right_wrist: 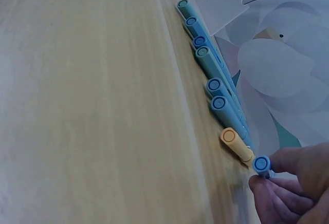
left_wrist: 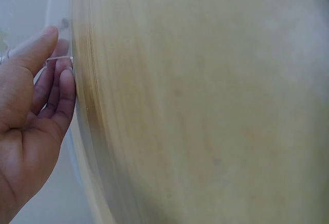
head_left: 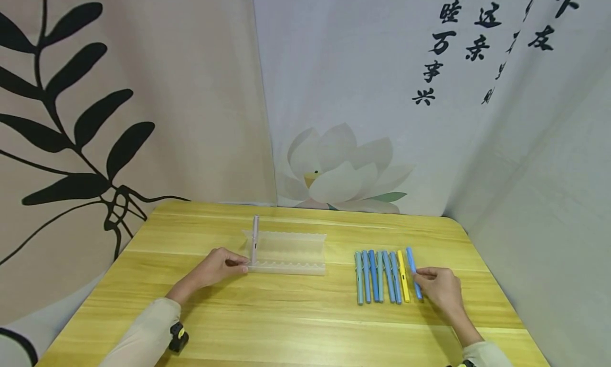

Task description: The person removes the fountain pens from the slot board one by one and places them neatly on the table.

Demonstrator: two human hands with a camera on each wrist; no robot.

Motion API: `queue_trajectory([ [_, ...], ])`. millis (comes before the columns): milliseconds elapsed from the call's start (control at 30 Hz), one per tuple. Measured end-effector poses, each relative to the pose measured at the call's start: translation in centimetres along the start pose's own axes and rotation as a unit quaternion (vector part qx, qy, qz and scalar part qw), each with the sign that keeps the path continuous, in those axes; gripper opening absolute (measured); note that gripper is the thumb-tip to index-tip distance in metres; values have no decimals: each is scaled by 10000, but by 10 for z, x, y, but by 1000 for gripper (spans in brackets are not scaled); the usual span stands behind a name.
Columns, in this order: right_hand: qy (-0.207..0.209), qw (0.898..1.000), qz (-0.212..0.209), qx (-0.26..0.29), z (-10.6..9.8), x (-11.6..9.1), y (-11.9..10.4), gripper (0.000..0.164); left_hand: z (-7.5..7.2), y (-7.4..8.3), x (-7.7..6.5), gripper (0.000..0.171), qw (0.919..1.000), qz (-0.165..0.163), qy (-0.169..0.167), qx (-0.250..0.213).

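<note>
My left hand (head_left: 217,266) pinches the left end of a clear plastic pen rack (head_left: 291,270) with scalloped edges. A pale lilac pen (head_left: 255,241) stands in that rack at its left end. In the left wrist view, thumb and curled fingers of the left hand (left_wrist: 36,106) hold the clear edge. My right hand (head_left: 441,290) pinches a blue pen (head_left: 411,260), the rightmost of a row. Just left of it lies a yellow pen (head_left: 403,277). In the right wrist view the blue pen (right_wrist: 261,163) sits between thumb and fingertips, its end facing the camera.
Several blue and green pens (head_left: 373,277) lie side by side left of the yellow one. They rest on a wood-grain table (head_left: 286,324). Behind the table hangs a printed curtain (head_left: 353,91), and another pale curtain (head_left: 549,171) borders the right side.
</note>
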State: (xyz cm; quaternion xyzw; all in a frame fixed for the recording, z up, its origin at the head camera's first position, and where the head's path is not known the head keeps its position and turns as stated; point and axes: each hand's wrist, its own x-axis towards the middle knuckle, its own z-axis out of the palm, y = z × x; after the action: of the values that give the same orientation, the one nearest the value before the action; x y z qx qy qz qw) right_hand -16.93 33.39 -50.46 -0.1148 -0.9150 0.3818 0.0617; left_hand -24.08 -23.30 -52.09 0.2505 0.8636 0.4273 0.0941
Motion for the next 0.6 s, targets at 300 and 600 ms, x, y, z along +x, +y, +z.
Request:
queue_trajectory([
  [300, -60, 9997, -47, -250, 3, 0, 2, 29, 0, -1, 0, 28, 10000, 9, 9, 38],
  [600, -47, 9995, -121, -291, 4, 1, 2, 27, 0, -2, 0, 28, 10000, 29, 17, 67],
])
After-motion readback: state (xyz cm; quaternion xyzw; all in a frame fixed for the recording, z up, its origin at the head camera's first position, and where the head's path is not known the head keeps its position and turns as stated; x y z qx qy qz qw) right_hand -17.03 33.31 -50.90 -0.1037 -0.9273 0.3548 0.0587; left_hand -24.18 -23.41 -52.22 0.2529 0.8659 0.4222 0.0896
